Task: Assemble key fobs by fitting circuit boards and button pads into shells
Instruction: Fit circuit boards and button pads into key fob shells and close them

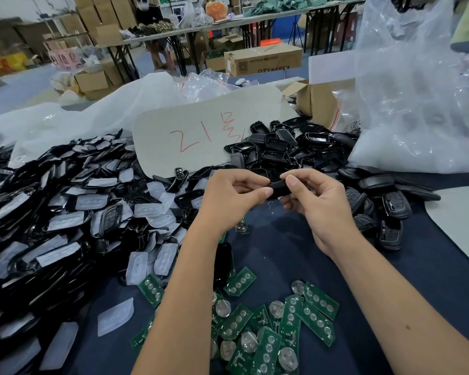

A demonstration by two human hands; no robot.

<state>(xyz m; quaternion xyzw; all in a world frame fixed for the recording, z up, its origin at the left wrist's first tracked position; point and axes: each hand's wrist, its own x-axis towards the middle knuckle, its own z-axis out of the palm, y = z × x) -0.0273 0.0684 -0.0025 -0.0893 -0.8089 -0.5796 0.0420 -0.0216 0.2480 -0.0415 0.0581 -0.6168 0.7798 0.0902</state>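
Green boards [287,328] near black shells [46,212]

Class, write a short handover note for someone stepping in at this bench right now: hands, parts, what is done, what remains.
Left hand and right hand both pinch one black key fob shell above the table.
Green circuit boards lie loose in front.
Translucent button pads sit mixed into the left shell heap; empty shells are piled behind.
Closed fobs lie to the right.
Left: finish this fob; whether it is fully closed cannot be told.
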